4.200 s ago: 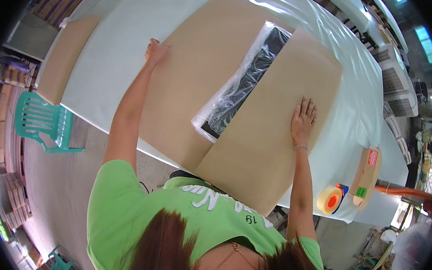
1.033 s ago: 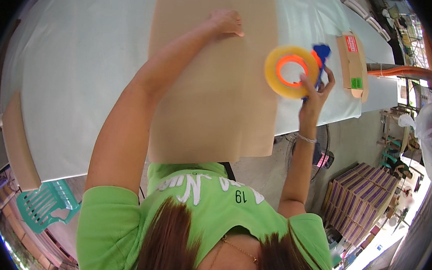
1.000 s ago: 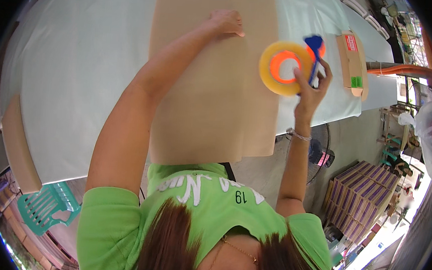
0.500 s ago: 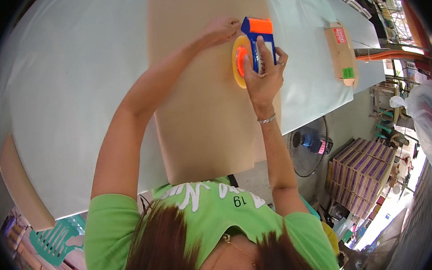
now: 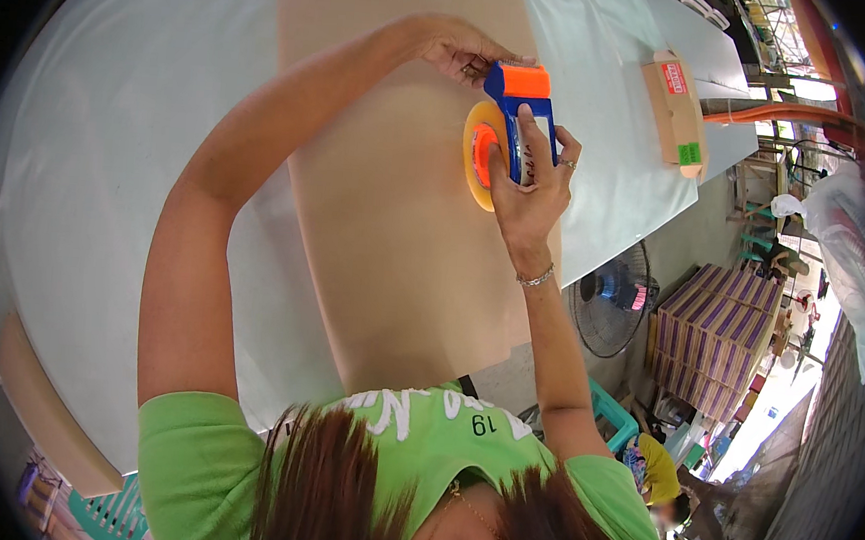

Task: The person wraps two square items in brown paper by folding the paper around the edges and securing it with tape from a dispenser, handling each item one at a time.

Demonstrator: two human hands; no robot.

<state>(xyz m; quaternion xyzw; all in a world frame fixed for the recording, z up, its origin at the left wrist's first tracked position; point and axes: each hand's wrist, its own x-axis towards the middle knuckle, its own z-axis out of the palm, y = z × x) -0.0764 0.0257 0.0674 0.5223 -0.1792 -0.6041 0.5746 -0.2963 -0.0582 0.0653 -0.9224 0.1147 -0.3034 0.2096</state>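
1 tape gun [image 5: 509,115], upper centre, over 1 cardboard [image 5: 396,217].
2 hands: right grip [image 5: 530,197] round tape gun; left grip [image 5: 468,52] at its head, can't tell if holding. Cardboard cut off at top.

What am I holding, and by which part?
Your right hand holds the tape dispenser by its blue frame. Your left hand is at its orange front end; whether it grips anything is unclear.

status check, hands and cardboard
Right hand gripping tape dispenser; left hand close by its orange end. Cardboard lying on table. Small carton apart, to the right.
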